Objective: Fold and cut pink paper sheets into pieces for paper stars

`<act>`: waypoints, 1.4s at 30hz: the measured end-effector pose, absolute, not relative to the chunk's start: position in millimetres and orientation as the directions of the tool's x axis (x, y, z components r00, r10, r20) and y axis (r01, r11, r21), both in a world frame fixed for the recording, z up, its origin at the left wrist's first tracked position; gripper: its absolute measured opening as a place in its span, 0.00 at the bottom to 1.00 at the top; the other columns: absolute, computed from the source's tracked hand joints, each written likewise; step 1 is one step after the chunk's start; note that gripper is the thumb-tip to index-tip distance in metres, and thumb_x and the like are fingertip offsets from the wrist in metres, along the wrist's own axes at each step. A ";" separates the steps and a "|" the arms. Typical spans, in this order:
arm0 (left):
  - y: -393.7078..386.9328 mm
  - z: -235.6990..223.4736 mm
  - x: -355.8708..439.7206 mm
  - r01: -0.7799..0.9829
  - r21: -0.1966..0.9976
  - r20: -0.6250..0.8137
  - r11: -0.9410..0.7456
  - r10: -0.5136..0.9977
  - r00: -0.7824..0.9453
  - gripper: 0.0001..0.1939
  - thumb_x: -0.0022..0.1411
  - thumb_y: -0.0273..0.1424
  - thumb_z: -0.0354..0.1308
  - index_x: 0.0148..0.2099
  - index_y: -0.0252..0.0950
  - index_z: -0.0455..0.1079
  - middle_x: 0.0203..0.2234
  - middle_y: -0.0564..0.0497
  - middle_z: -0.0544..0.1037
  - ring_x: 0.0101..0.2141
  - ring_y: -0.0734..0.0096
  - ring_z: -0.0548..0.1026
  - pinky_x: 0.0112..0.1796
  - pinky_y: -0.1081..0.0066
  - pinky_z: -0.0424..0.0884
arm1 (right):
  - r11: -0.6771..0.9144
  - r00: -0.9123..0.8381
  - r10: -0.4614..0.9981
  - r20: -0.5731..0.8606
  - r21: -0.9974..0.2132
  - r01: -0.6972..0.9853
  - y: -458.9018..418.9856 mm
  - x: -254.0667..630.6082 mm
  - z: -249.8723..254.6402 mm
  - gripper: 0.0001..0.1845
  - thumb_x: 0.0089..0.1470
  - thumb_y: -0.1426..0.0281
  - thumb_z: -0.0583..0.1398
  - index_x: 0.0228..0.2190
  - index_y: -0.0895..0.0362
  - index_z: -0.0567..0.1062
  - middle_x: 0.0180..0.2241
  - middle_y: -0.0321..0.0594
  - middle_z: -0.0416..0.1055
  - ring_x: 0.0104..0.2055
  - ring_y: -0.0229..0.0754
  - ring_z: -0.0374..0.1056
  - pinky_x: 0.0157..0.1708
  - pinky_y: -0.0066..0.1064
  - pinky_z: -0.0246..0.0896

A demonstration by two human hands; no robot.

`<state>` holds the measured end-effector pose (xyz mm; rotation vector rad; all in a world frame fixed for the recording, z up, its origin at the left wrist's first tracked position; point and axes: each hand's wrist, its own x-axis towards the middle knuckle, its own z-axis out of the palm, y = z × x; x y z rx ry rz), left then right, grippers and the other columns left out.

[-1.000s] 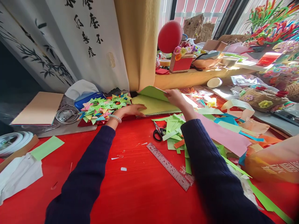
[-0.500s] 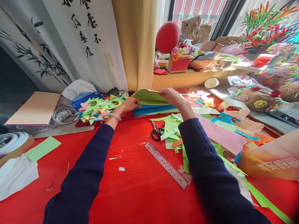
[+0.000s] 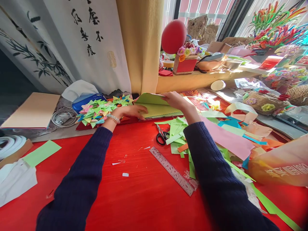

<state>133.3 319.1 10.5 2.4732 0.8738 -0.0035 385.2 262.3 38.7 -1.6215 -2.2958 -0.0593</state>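
Against the back of the red table lies a stack of coloured paper (image 3: 160, 111), with a yellow-green sheet showing on its front part. My right hand (image 3: 176, 101) pinches the raised top layer of green paper (image 3: 154, 98) at its far right, holding it up like a flap. At the stack's left end is my left hand (image 3: 130, 111), its fingers apart and nothing seen between them. Whether its fingertips touch the sheets, I cannot tell. A heap of folded paper pieces (image 3: 96, 110), green, pink and orange, sits just left of that hand.
Black-handled scissors (image 3: 161, 136) and a clear ruler (image 3: 172, 170) lie in front of the stack. Green paper strips (image 3: 178, 134) and pink paper (image 3: 228, 138) spread to the right. An orange bag (image 3: 279, 163) stands at the right edge. Tape rolls (image 3: 12, 146) are at the left.
My left hand has opened and drawn back a little to the left. Yellow-green paper now shows where blue sheets were visible. My right hand stays at the raised paper.
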 end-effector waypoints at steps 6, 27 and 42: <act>317.6 -3.0 123.9 0.594 0.451 -0.174 -0.667 0.587 0.791 0.40 0.53 0.48 0.59 0.65 0.42 0.56 0.65 0.49 0.53 0.63 0.58 0.54 0.59 0.69 0.51 | 0.401 -0.349 0.891 0.290 -0.144 0.905 263.2 379.6 38.1 0.13 0.60 0.74 0.51 0.36 0.58 0.76 0.39 0.45 0.75 0.38 0.42 0.66 0.36 0.30 0.52; 305.7 -14.3 143.7 0.774 0.348 0.344 -0.529 0.840 0.419 0.19 0.66 0.26 0.41 0.55 0.28 0.64 0.56 0.32 0.65 0.61 0.47 0.57 0.56 0.54 0.57 | 0.394 -0.351 0.900 0.258 -0.136 0.909 260.5 376.2 38.7 0.14 0.61 0.73 0.50 0.39 0.58 0.75 0.40 0.46 0.76 0.38 0.42 0.67 0.35 0.29 0.53; 308.5 -19.7 126.0 0.510 0.540 0.084 -0.670 0.645 0.760 0.27 0.55 0.39 0.57 0.57 0.38 0.68 0.59 0.51 0.66 0.61 0.60 0.59 0.61 0.67 0.51 | 0.378 -0.339 0.905 0.257 -0.120 0.918 262.7 378.1 37.2 0.15 0.61 0.72 0.50 0.39 0.59 0.75 0.40 0.48 0.76 0.38 0.43 0.68 0.35 0.30 0.53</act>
